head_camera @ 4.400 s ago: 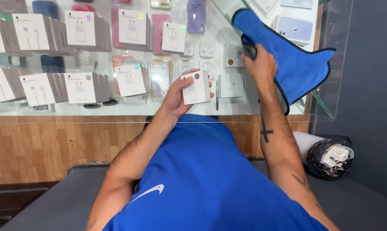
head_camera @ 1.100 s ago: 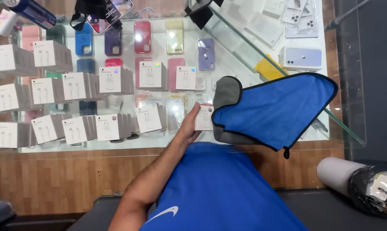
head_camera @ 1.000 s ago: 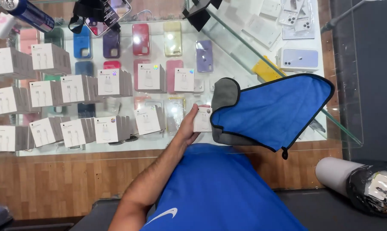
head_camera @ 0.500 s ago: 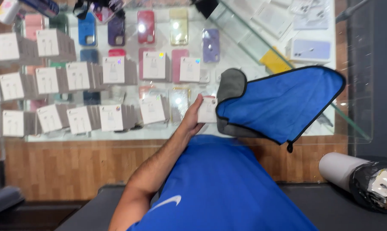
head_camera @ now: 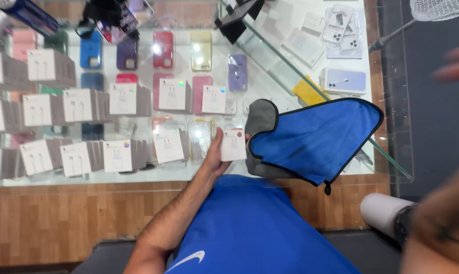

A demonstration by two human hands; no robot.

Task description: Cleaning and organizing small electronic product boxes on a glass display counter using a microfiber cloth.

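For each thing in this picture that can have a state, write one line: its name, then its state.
Left hand: gripping the small white box.
Right hand: blurred at the frame edge, holding nothing visible.
Blue cloth: lying spread on the glass counter, one corner folded back to show grey.
White boxes: standing in rows under the glass.
Phone cases: lying flat, side by side.

Blue, black-edged cloth point(head_camera: 318, 139); small white box point(head_camera: 233, 144)
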